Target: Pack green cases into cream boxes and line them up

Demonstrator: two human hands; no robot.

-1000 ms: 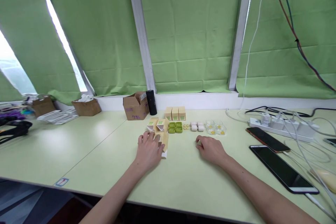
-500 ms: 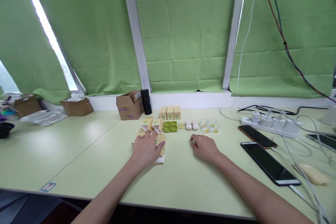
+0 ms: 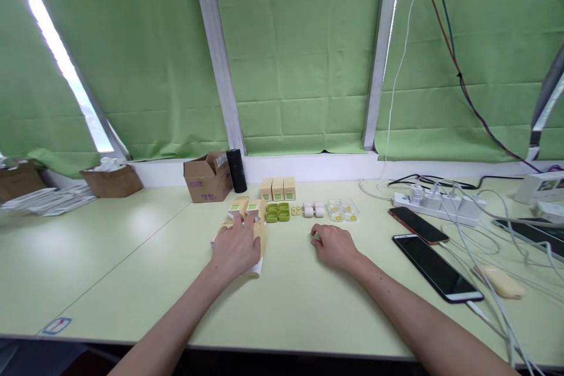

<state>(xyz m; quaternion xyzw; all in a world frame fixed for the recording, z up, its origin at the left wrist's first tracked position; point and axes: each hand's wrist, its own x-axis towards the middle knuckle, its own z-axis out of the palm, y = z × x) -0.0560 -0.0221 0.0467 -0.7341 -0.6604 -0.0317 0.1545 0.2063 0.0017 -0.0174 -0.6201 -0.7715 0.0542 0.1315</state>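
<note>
My left hand [image 3: 233, 249] lies over a group of flat-looking tan paper boxes [image 3: 263, 236], its fingers forward and its thumb apart on the right side. The hand hides much of them. Just beyond its fingertips are tan boxes with green-edged labels [image 3: 254, 208]. My right hand [image 3: 335, 245] rests on the table with loosely curled fingers and nothing visible in them. Between and beyond the hands sit green square cups [image 3: 278, 212], small yellow pieces [image 3: 295, 211], pale pink rounded pieces [image 3: 314, 210] and clear containers with yellow centres [image 3: 343, 211].
Three upright tan boxes [image 3: 277, 189] stand behind the cups. Further left are an open cardboard box [image 3: 208, 179] and a black cylinder [image 3: 237, 171]. On the right lie phones [image 3: 436, 267], a power strip [image 3: 436, 208], a beige oval object [image 3: 501, 281] and tangled white cables.
The view has turned slightly right, so everything sits further left. My left thumb has drawn in a little over the boxes. My right hand stays curled on the table.
</note>
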